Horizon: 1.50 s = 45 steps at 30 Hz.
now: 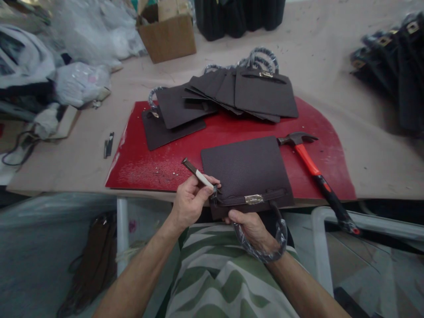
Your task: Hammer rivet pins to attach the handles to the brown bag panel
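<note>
A dark brown leather bag panel [245, 165] lies on a red board [165, 172], its near edge over my lap. Along that edge run a narrow strap and a gold-coloured clasp [253, 199]. My left hand [190, 201] pinches a slim metal tool with a white wrap [202, 177] at the panel's left corner, by the strap's dark end. Its tip points up and left. My right hand [250, 227] grips the panel's near edge, thumb on top and fingers hidden below. The panel's plastic-wrapped handle [281, 238] loops over my right wrist.
A claw hammer [308, 159] lies right of the panel, its handle past the table edge. Several similar panels [265, 95] are stacked behind. Two small dark pieces [108, 145] lie left of the board. A cardboard box [172, 37] and dark pieces [397, 70] stand farther off.
</note>
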Tool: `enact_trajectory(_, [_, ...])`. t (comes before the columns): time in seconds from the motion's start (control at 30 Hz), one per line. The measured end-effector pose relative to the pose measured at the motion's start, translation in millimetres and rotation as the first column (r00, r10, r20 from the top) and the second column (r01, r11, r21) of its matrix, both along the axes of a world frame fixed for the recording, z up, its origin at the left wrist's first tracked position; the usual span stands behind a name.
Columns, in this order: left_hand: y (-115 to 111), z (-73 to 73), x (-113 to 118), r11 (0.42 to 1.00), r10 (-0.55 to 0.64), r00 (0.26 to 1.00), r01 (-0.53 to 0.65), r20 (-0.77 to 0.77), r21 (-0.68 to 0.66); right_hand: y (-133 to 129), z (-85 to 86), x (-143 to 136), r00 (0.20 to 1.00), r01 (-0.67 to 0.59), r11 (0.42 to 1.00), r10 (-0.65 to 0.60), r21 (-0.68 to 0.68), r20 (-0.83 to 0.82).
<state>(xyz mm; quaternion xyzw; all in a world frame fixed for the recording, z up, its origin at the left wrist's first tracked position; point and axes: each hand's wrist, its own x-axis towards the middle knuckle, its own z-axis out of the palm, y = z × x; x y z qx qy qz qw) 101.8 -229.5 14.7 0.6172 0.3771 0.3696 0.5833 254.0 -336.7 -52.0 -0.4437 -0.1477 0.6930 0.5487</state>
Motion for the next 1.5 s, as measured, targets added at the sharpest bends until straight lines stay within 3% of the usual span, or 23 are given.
enact_trajectory(0.17, [0,-13.3,0,0.999,-0.015,0.998,0.013,-0.061,-0.03,0,-7.4,-5,1.0,0.001,0.999,0.0,-0.046,0.009])
enact_trajectory(0.33, [0,-25.6,-1,0.996,-0.038,0.999,0.037,-0.011,-0.081,11,-11.5,-18,0.977,0.211,0.971,-0.208,0.107,-0.041])
enact_trajectory(0.53, [-2,-19.5,-2,0.999,0.028,0.998,-0.028,0.047,-0.017,17,-4.5,-16,0.968,0.241,0.963,-0.248,0.123,0.046])
enact_trajectory(0.83, [-5,-18.2,-8,0.999,0.031,0.996,-0.032,0.087,0.014,18,-3.3,-17,0.974,0.224,0.961,-0.228,0.161,0.007])
enact_trajectory(1.23, [-5,-16.8,-3,0.995,0.044,0.998,-0.04,-0.041,0.093,19,-2.3,-19,0.964,0.237,0.962,-0.25,0.134,0.091])
enact_trajectory(1.33, [-3,-16.5,0,0.994,0.046,0.995,-0.037,-0.087,0.106,20,8.7,-14,0.97,0.2,0.974,-0.211,0.102,0.117])
enact_trajectory(1.5, [0,-15.3,5,0.997,0.057,0.995,-0.054,-0.081,0.048,19,42.2,6,0.967,-0.099,0.995,0.091,0.021,0.239])
